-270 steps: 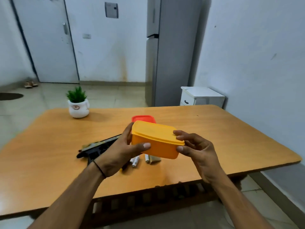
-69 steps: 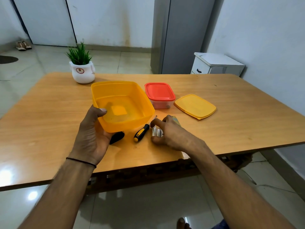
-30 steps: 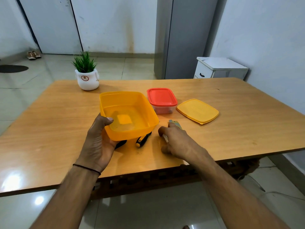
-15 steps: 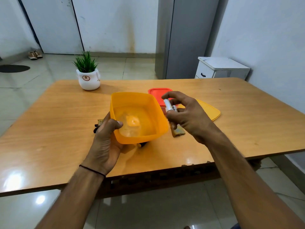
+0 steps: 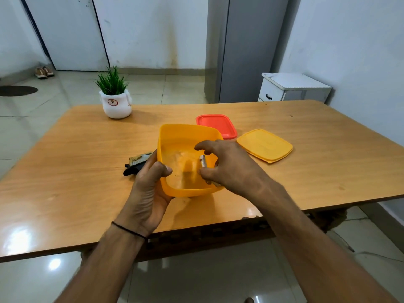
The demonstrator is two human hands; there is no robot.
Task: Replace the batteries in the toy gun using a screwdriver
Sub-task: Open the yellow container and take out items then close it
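Yellow plastic fills the middle of our view: an open tub (image 5: pixel 181 136), raised off the table (image 5: pixel 76 149) and tipped toward us. Our left hand (image 5: pixel 150 186) grips its near-left wall, thumb hooked over the rim and palm against the outside. Our right hand (image 5: pixel 229 165) reaches over the opposite edge with fingers arched. Its thumb and fingertips pinch a small silver battery (image 5: pixel 202 161), held upright just inside the tub. The yellow lid (image 5: pixel 264 145) lies flat on the table to the right, and a red-lidded box (image 5: pixel 216 126) sits shut just behind the tub.

The toy gun (image 5: pixel 137 163) lies on the table just beyond our left hand, mostly hidden by it, so we cannot tell whether its battery cover is on or off. No screwdriver shows.

We judge this to be battery sorting rather than work on the gun itself. One cell is going into the tub or coming out of it — we cannot say which, nor whether it is spent or fresh. By the look of things, fitting cells into the gun and screwing its cover down are left to do
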